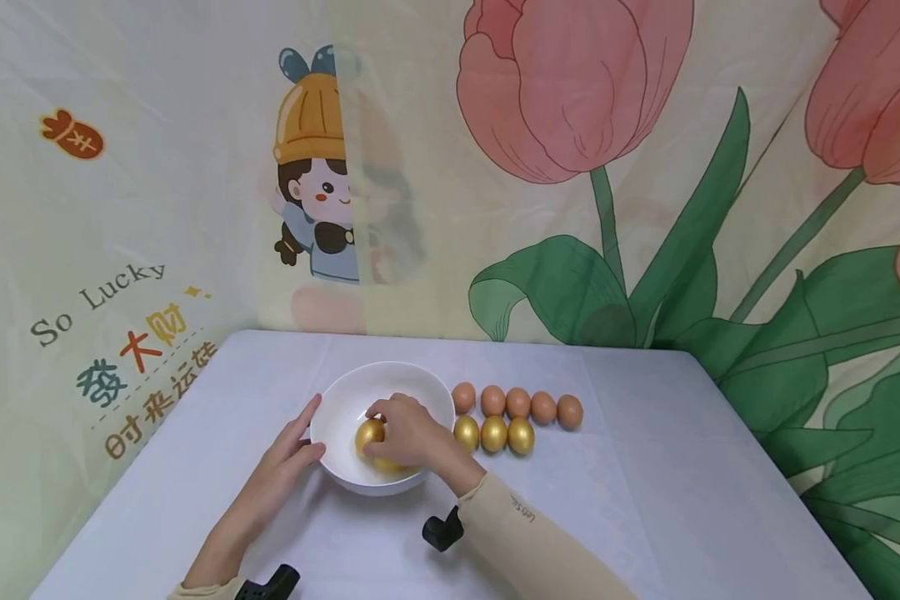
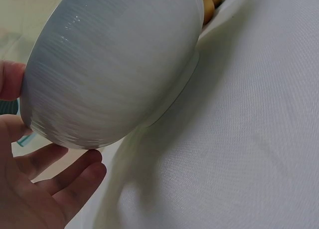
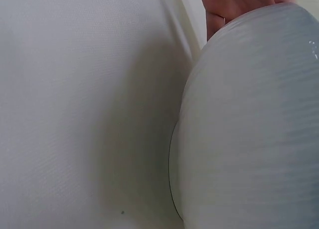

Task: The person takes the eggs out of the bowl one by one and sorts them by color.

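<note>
A white bowl (image 1: 337, 467) stands on the table, with golden eggs inside. In it, my right hand (image 1: 408, 433) grips a golden egg (image 1: 370, 432) between thumb and fingers. Another golden egg (image 1: 390, 466) lies below that hand, partly covered by it. At the bowl's left side, my left hand (image 1: 288, 462) touches the outside near the rim with thumb and fingers spread. The left wrist view has this hand's fingers (image 2: 82, 176) under the bowl's curved wall. Only the bowl's outer side and part of a hand show in the right wrist view.
Right of the bowl lies a front row of golden eggs (image 1: 493, 434). Behind it runs a row of several brown eggs (image 1: 517, 403). A white cloth (image 1: 645, 517) covers the table, and a printed curtain (image 1: 420, 167) hangs behind.
</note>
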